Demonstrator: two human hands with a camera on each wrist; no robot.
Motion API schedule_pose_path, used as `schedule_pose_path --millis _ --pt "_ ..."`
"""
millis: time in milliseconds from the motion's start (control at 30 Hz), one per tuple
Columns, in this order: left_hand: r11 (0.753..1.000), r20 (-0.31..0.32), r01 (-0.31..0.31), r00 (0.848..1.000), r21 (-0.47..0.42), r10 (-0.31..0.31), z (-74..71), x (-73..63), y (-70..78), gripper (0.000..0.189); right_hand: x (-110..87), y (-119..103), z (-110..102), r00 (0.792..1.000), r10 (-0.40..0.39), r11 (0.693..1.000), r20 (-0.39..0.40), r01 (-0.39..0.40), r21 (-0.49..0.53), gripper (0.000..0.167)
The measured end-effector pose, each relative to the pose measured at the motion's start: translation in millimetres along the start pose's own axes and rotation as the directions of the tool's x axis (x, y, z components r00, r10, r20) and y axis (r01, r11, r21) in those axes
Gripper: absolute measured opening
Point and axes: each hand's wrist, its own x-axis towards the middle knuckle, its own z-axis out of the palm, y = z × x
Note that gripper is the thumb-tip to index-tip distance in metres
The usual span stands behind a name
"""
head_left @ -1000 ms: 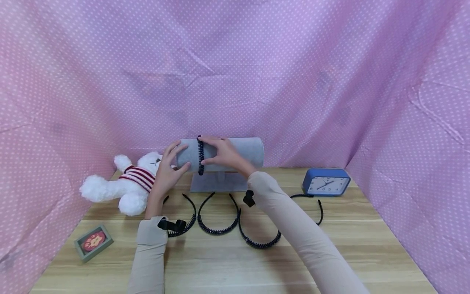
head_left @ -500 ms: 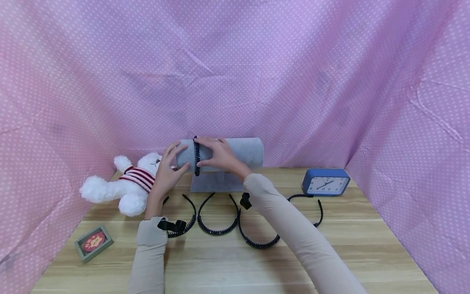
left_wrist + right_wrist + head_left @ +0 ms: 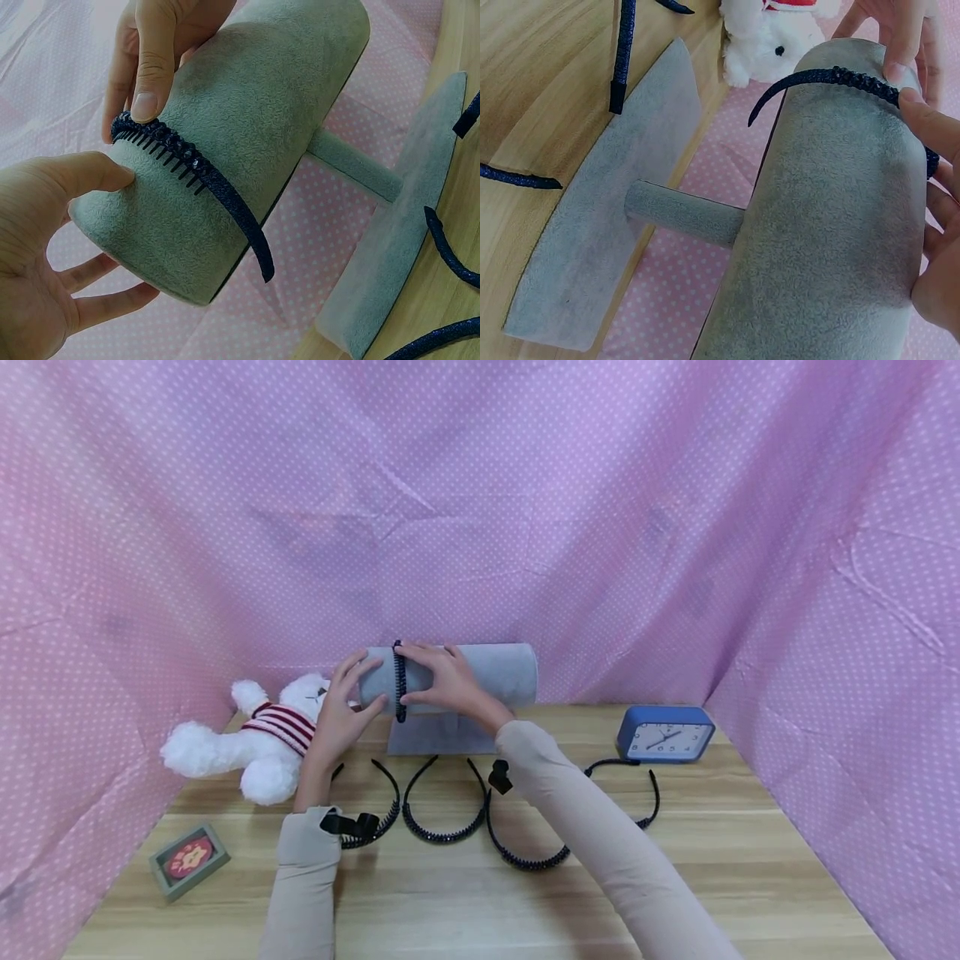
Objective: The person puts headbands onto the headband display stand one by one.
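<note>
A grey velvety roll lies sideways on a post above its flat grey base. Around its left part sits a dark toothed headband, beaded along the middle; its tapered end hangs down the front in the left wrist view. My left hand grips the roll's left end, thumb on the surface and other fingers round the rim. With thumb and fingers spread over the roll, my right hand holds the headband from its right side. The right thumb presses at the beaded part.
Several dark headbands lie in a row on the wooden table, one in front of the base. A white teddy bear in a striped sweater lies left. A blue clock stands right; a small green frame lies front left.
The headband has slid a little left along the roll, my right hand moving with it. My left hand has stayed at the roll's end.
</note>
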Motion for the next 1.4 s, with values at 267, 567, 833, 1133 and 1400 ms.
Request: schedule_pose_path --millis 267,567,833,1133,1400 --pt "1.000 -0.001 0.002 1.000 -0.012 -0.002 0.4 -1.7 0.9 0.054 -2.5 -1 3 1.000 0.003 1.000 -0.014 -0.004 -0.025 0.083" --pt "1.000 -0.003 -0.001 1.000 -0.020 0.001 0.1 -1.7 3.3 0.056 -3.0 -5 5 1.000 0.019 0.999 -0.015 -0.019 -0.050 0.083" --pt "0.999 0.000 0.001 1.000 -0.048 -0.001 3.2 0.1 2.0 0.058 -5.4 -3 4 1.000 0.003 0.998 -0.025 -0.004 -0.059 0.085" --pt "1.000 0.006 0.019 1.000 -0.016 -0.019 3.4 1.2 0.9 0.056 -10.9 4 -6 0.998 -0.064 0.997 0.013 0.064 0.030 0.088" --pt "1.000 -0.005 0.028 1.000 -0.002 -0.028 0.2 1.5 -2.0 0.056 -27.4 14 -23 0.986 -0.151 0.986 0.074 0.145 0.079 0.082"
